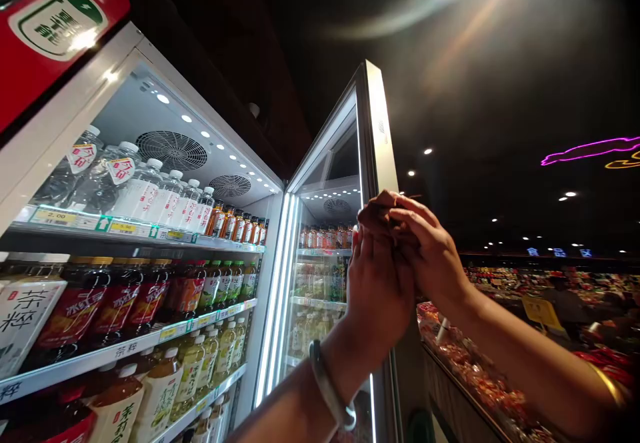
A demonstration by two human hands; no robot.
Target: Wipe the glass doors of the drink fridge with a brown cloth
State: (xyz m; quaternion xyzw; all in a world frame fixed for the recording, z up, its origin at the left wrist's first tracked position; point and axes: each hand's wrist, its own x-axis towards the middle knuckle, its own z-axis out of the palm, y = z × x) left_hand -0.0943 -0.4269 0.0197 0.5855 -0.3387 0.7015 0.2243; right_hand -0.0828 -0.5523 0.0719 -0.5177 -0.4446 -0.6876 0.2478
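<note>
A dark brown cloth [379, 213] is bunched at the outer edge of an open glass fridge door [381, 129]. My left hand [377, 286], with a pale bangle on its wrist, is closed on the lower part of the cloth against the door edge. My right hand [434, 253] comes from the right and grips the cloth's upper right part, its fingers bent over it. Parts of the fingers on both hands are hidden by the cloth and by each other.
To the left, the lit drinks fridge [220, 189] has shelves of bottled water [145, 193] and bottled teas [103, 299]. A red machine [60, 26] juts in at upper left. Behind the door at right stands a bin of packaged goods [475, 356]; a yellow sign [543, 313] is farther back.
</note>
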